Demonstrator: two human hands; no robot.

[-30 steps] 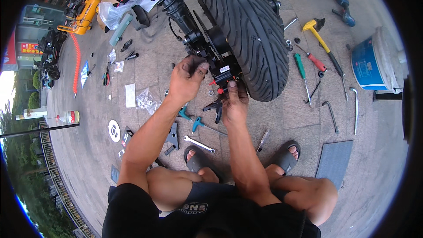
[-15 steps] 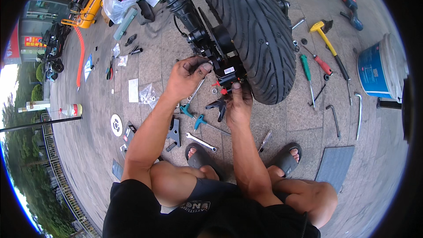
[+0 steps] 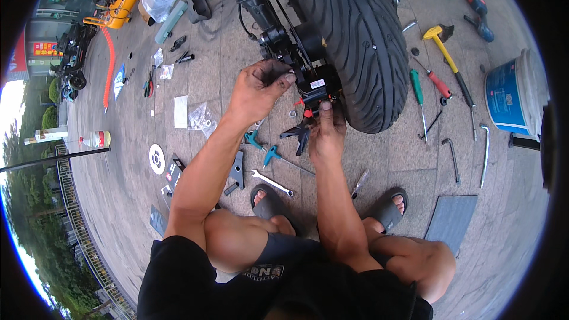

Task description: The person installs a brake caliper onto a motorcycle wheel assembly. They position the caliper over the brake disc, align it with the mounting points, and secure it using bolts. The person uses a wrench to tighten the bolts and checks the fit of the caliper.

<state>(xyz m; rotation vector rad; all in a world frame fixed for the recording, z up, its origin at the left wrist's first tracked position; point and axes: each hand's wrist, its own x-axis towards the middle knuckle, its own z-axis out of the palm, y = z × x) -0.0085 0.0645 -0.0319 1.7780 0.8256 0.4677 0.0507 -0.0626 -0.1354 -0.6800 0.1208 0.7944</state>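
Observation:
A black tire (image 3: 361, 53) stands upright beside a black shock absorber (image 3: 252, 3). At its hub is a black brake caliper (image 3: 322, 83) with a white label and red caps. My left hand (image 3: 261, 89) is closed at the black bracket (image 3: 284, 53) left of the caliper; whatever its fingers pinch is hidden. My right hand (image 3: 326, 136) grips the caliper from below, thumb against its lower edge. Teal T-handle hex keys (image 3: 272, 153), a black clamp-like piece (image 3: 291, 134) and a wrench (image 3: 272, 182) lie below on the pavement.
A green screwdriver (image 3: 416, 86), red screwdriver (image 3: 440, 86), hammer (image 3: 450, 53) and drill (image 3: 477, 15) lie right, near a bucket (image 3: 512, 95). A yellow compressor (image 3: 121, 0), orange hose (image 3: 108, 68), parked motorcycle (image 3: 74, 62), plastic bags (image 3: 157, 3) and small parts sit left.
The wheel, caliper and both hands appear slightly farther right in view, along with the surroundings. My left hand has risen a little with its fingers still curled at the bracket.

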